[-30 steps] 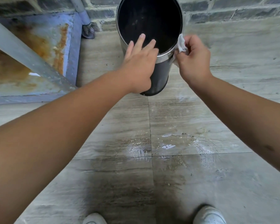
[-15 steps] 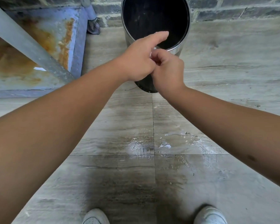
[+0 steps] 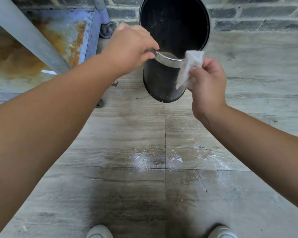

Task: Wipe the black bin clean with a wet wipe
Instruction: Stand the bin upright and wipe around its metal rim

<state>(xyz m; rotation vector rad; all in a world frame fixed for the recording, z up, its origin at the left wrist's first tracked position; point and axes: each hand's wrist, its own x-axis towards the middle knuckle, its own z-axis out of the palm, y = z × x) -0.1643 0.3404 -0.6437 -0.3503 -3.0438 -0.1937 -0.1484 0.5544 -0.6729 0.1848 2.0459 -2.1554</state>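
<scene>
A tall black bin (image 3: 160, 83) with a shiny metal rim stands on the tiled floor against a brick wall, its dark inside open to view. My left hand (image 3: 131, 48) grips the rim on the bin's near left side. My right hand (image 3: 206, 83) is just right of the bin's outer wall and pinches a crumpled white wet wipe (image 3: 189, 66), which sticks up beside the rim and hangs against the bin's side.
A rusty blue metal frame (image 3: 86, 35) with a grey slanted bar (image 3: 29, 36) stands at the left. Wet patches (image 3: 179, 157) shine on the floor tiles in front of the bin. My two white shoes (image 3: 98, 231) show at the bottom edge.
My hands were together at the bin's front rim half a second ago. They have parted: the left slid to the rim's left side, the right moved right and the wipe shows again.
</scene>
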